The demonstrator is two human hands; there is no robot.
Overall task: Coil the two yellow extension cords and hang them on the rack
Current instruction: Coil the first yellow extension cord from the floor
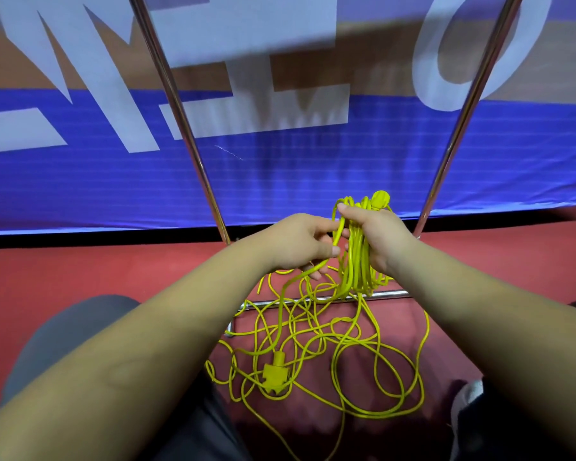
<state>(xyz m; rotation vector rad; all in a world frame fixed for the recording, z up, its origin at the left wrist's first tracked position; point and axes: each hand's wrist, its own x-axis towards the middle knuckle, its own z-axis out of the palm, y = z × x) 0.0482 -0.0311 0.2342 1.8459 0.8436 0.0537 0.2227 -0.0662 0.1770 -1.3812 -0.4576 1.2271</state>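
My right hand (pixel 379 237) grips a bundle of coiled yellow extension cord (pixel 356 261) with its round plug (pixel 380 200) sticking out above the fist. My left hand (pixel 300 242) pinches a single strand of the same cord just left of the bundle, and that strand runs down to the floor. A loose tangle of yellow cord (pixel 340 354) lies on the red floor below my hands, with a yellow socket block (pixel 275 374) in it. The metal rack (pixel 180 104) rises behind my hands as two slanted poles, with its base bar (pixel 316 299) under the cord.
A blue banner with large pale letters (pixel 280 168) hangs right behind the rack. My knees in dark trousers (pixel 67 337) flank the cord pile, and a shoe (pixel 466 404) shows at the lower right. The rack's right pole (pixel 469 104) slants up to the right.
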